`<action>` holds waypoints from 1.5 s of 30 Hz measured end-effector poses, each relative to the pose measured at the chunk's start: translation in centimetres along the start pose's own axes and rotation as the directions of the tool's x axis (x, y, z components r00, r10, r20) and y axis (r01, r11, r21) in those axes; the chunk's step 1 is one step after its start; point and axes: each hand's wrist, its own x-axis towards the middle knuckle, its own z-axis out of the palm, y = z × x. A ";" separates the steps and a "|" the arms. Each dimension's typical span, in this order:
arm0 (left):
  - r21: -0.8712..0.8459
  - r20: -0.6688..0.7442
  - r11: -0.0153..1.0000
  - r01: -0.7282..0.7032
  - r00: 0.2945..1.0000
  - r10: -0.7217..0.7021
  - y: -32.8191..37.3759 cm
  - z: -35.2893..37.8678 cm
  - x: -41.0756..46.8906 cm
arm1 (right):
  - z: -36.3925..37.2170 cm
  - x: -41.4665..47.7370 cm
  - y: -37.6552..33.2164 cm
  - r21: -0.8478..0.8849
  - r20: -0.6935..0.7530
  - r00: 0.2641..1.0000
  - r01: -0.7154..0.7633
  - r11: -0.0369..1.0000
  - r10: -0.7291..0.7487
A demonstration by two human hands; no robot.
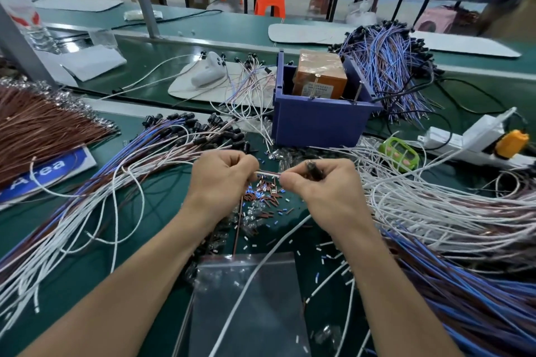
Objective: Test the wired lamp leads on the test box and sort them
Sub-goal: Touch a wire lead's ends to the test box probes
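Observation:
My left hand [223, 175] and my right hand [316, 185] meet above the green bench, fingers curled, pinching a short stretch of white lead [268, 173] between them. My right hand also holds the lead's black lamp holder [314, 169] against its fingers. The blue test box [319, 122] with an orange unit [319, 75] inside stands just beyond my hands. Bundles of leads lie around: blue, white and brown ones with black holders on the left [162, 148], white ones on the right [429, 200], blue and brown ones at the lower right [470, 293].
Cut sleeve bits and small clear bulbs [261, 200] are scattered under my hands. A clear zip bag [249, 298] lies near the front edge. A brown wire fan [43, 124] sits far left. A power strip [475, 142], a green timer [398, 152] and another lead pile [385, 66] lie right.

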 end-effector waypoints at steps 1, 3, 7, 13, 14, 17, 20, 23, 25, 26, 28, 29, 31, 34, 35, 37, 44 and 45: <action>0.002 0.029 1.000 -0.031 0.999 0.031 0.0 -0.2 0.0 | -0.2 0.0 -0.1 0.007 0.008 1.000 -0.008 1.000 0.008; -0.012 0.065 0.997 -0.082 0.994 0.083 0.2 -0.3 0.0 | -0.5 0.1 -0.2 0.051 -0.002 1.000 -0.027 0.998 0.027; 0.018 -0.022 0.991 -0.129 0.991 0.129 0.0 0.2 0.1 | -0.1 0.1 0.1 0.136 -0.024 0.995 -0.089 0.987 0.093; 0.147 -0.064 0.983 -0.108 0.991 0.118 -1.1 -2.0 1.8 | -1.9 0.5 0.6 0.287 -0.094 0.984 -0.121 0.950 0.154; 0.178 -0.040 0.974 -0.141 0.988 0.151 -1.2 -2.1 1.7 | -1.9 0.5 0.5 0.291 -0.104 0.983 -0.115 0.950 0.151; 0.284 -0.068 0.944 -0.170 0.978 0.197 -1.4 -2.3 1.5 | -2.0 0.8 0.4 0.354 -0.207 0.957 -0.120 0.927 0.203; 0.015 -0.125 0.998 -0.057 0.990 0.059 -1.0 -4.1 2.5 | -2.6 1.2 0.3 0.494 -0.277 0.910 -0.141 0.858 0.309; -0.433 0.038 0.893 0.124 0.992 -0.119 -0.6 -6.5 3.2 | -2.7 1.3 0.6 0.532 -0.299 0.889 -0.147 0.834 0.347; -0.583 0.111 0.791 0.184 0.983 -0.147 -0.5 -7.4 3.3 | -2.3 1.4 0.7 0.484 -0.325 0.886 -0.145 0.863 0.331; -0.614 0.128 0.764 0.199 0.980 -0.153 -0.5 -7.5 3.3 | -2.2 1.4 0.8 0.460 -0.333 0.888 -0.141 0.877 0.318; -0.625 0.146 0.754 0.200 0.979 -0.138 -0.5 -7.5 3.2 | -2.1 1.5 0.9 0.426 -0.322 0.904 -0.127 0.896 0.281; -0.617 0.143 0.766 0.183 0.982 -0.120 -0.3 -7.5 3.1 | -2.2 1.4 0.9 0.402 -0.305 0.919 -0.115 0.908 0.251; -0.493 0.095 0.864 0.106 0.993 -0.067 0.0 -7.2 2.8 | -2.2 1.2 0.9 0.245 -0.264 0.954 -0.075 0.967 0.141; -0.002 -0.006 0.998 -0.068 0.998 0.068 -0.2 -6.4 2.2 | -1.4 0.5 0.9 -0.237 -0.133 0.989 0.031 0.971 -0.064; 0.161 -0.016 0.979 -0.128 0.991 0.132 -0.5 -5.9 1.9 | -1.1 0.3 0.8 -0.316 -0.083 0.993 0.048 0.948 -0.078; 0.412 0.004 0.874 -0.257 0.960 0.281 -0.6 -4.7 1.0 | -0.6 -0.1 0.8 -0.414 -0.002 0.993 0.104 0.904 -0.116; 0.445 0.322 0.658 -0.608 0.794 0.516 0.6 -3.6 -0.7 | 0.0 -0.7 0.3 -0.563 -0.300 0.841 0.226 0.795 -0.451; 0.413 0.321 0.684 -0.602 0.799 0.509 0.9 -3.4 -1.0 | 0.2 -0.8 0.2 -0.577 -0.292 0.824 0.253 0.777 -0.485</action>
